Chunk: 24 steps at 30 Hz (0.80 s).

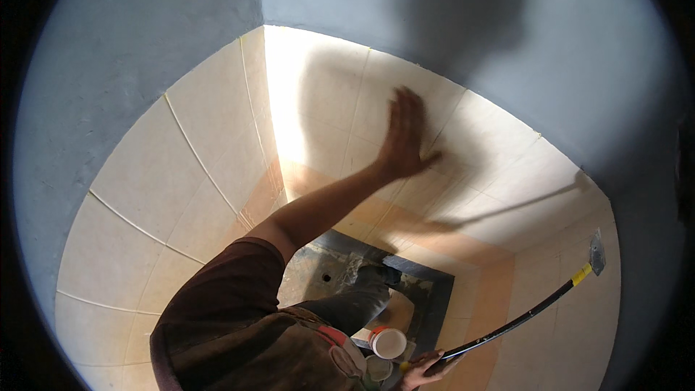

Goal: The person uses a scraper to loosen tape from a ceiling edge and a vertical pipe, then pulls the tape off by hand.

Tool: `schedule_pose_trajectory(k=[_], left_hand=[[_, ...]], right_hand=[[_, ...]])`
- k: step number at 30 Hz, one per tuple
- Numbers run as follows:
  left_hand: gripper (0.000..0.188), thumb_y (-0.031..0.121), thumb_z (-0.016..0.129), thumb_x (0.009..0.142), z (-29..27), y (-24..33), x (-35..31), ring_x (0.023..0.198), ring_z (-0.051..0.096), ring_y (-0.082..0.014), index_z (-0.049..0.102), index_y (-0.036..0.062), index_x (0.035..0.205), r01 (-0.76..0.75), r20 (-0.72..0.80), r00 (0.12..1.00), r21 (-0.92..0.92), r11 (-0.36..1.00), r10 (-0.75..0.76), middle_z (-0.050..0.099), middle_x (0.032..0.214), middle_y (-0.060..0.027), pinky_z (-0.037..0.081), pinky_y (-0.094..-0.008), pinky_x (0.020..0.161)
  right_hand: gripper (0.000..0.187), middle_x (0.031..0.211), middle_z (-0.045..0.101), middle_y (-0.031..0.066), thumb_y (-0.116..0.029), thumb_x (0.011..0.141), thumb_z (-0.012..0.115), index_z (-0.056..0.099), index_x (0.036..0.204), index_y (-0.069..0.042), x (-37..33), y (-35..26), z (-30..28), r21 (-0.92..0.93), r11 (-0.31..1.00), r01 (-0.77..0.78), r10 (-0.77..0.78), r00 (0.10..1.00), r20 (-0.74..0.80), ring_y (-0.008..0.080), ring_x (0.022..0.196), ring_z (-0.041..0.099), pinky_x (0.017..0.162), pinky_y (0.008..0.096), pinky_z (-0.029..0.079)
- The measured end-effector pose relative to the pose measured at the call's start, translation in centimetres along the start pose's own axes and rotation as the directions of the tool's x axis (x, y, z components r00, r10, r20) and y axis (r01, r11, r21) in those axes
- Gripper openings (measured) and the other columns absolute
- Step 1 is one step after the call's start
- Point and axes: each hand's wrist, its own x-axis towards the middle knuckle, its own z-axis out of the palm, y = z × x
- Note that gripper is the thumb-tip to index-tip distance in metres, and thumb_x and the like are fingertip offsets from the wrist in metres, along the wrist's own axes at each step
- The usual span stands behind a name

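Right hand [427, 371] wrapped round tool [523, 319], head [597, 255] near right-hand tiles [543, 275]. Left hand [405, 136] empty, fingers spread; can't tell if it touches wall [337, 94]. Risk: a careless swing could chip tiles or tip the tub [389, 344].

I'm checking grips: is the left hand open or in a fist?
Open: the left hand is blurred, but its fingers are extended and its thumb stands apart.

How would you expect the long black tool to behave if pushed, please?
The long black tool is probably stiff, since its shaft shows no kink. It may feel end-heavy, as its metal-looking head sits far from the right hand.
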Motion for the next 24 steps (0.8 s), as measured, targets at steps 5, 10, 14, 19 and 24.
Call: schedule_pose_trajectory(k=[5,10,14,19,24], left_hand=[[0.054,0.04,0.067,0.098,3.5,1.7,-9.7,0.129,0.061,-0.0287,0.054,0.0152,0.145,-0.164,0.56,0.689,-0.497,0.852,0.459,0.051,0.152,-0.0181,0.05,-0.0446,0.106],[0.019,0.026,0.082,0.088,-2.0,0.2,-8.1,0.069,0.071,-0.023,0.074,0.011,0.097,0.36,0.137,0.933,-0.311,0.88,-0.333,0.074,0.084,-0.0118,0.057,-0.0386,0.065],[0.087,0.027,0.081,0.087,-6.6,-6.8,-0.6,0.144,0.037,-0.0443,0.036,-0.0066,0.153,0.225,-0.417,0.894,0.101,0.969,-0.164,0.04,0.157,-0.0265,0.027,-0.0543,0.118],[0.109,0.058,0.066,0.094,-3.4,-4.8,5.3,0.154,0.005,-0.0531,0.014,-0.013,0.158,0.274,-0.39,0.899,0.146,0.951,-0.2,0.01,0.165,-0.0372,0.01,-0.0618,0.123],[0.118,0.063,0.076,0.081,6.2,2.5,3.5,0.152,0.013,-0.055,0.024,-0.0109,0.157,-0.077,0.084,0.994,0.056,0.995,0.072,0.012,0.166,-0.0331,0.013,-0.067,0.122]], right_hand=[[0.058,0.144,0.054,0.0308,-0.014,0.105,0.061,0.039,0.152,0.011,-0.3,-2.1,0.5,-0.001,0.993,0.118,-0.118,0.993,0.001,0.0338,0.124,0.058,0.101,0.0415,0.049],[0.058,0.15,0.048,0.0309,-0.012,0.105,0.059,0.036,0.153,0.012,-1.9,-3.0,-1.5,0.049,0.998,-0.033,0.03,0.998,0.047,0.0377,0.132,0.055,0.108,0.0435,0.045],[0.059,0.153,0.044,0.0322,-0.012,0.105,0.058,0.034,0.152,0.014,-2.7,-2.7,-3.2,0.002,0.998,-0.066,0.066,0.995,0.074,0.0389,0.136,0.051,0.112,0.0446,0.042],[0.06,0.124,0.062,0.0256,-0.016,0.105,0.055,0.032,0.156,0.006,-4.7,4.4,-3.8,0.012,0.994,-0.108,0.108,0.991,-0.074,0.0195,0.073,0.062,0.057,0.0282,0.047],[0.062,0.067,0.053,0.0018,-0.01,0.105,0.054,0.027,0.158,0.005,-4.4,5.1,-0.7,-0.107,0.994,-0.023,0.006,0.987,-0.16,0.0067,0.047,0.042,0.043,0.024,0.03]])
